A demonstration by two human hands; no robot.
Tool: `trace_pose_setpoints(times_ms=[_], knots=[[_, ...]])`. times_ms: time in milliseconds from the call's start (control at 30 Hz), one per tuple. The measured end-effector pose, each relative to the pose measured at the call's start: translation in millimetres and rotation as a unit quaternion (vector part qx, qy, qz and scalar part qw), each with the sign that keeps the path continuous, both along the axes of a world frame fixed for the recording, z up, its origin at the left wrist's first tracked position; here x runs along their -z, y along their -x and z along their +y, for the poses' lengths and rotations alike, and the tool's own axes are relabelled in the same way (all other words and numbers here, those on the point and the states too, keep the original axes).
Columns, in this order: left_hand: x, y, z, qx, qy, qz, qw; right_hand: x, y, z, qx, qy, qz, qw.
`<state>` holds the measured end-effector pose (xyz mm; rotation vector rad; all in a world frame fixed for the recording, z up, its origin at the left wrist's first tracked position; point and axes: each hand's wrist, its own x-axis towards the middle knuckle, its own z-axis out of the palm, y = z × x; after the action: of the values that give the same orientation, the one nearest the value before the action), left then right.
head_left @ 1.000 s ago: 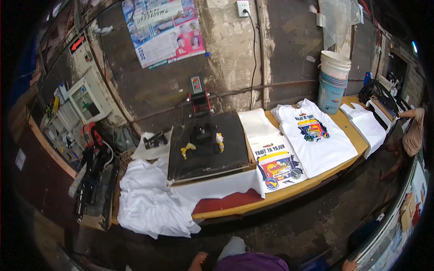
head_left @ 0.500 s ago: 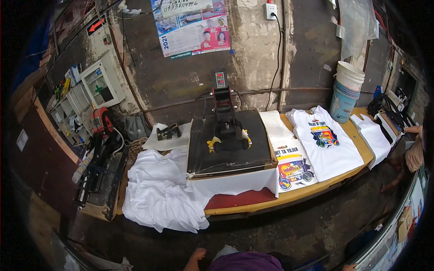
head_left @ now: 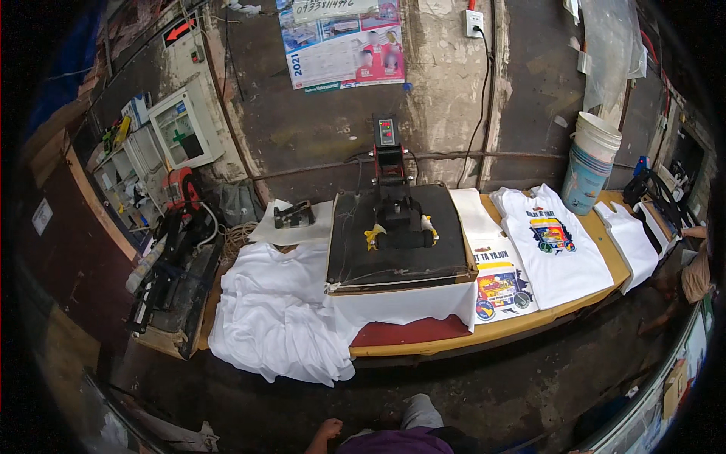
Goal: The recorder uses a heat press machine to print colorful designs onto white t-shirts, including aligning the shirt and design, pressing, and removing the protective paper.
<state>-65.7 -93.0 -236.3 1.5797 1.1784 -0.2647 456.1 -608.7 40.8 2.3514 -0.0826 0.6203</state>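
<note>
My left hand hangs low at the bottom edge, beside my purple clothing, its fingers curled in and no object showing in them. It is well apart from the table. My right hand is out of view. On the table stands a heat press with a wide black top plate, shut down over white cloth that hangs out at its front. Left of it lies a rumpled heap of white shirts. To its right are a sheet with a mirrored colour print and a printed white shirt.
A white and blue bucket stands on the table's back right, near another white shirt. A second press-like machine stands at the left end. At the far right a person's arm shows. The yellow table edge faces me.
The view has shifted, so the table and press sit slightly farther right. My left hand still hangs low. A hand glimpsed at the lower right edge earlier is gone from view.
</note>
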Motion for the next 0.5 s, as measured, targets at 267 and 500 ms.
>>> trace_pose_setpoints(times_ms=[267,500], knots=[[-59.6,-35.4,-22.8,0.031,0.044,0.108,0.993,92.8,-31.4,-69.0,-0.032,0.017,-0.152,0.988],[-37.2,-24.2,-47.1,-0.008,0.078,0.118,0.990,64.8,-31.5,-39.7,0.142,-0.302,-0.002,0.943]])
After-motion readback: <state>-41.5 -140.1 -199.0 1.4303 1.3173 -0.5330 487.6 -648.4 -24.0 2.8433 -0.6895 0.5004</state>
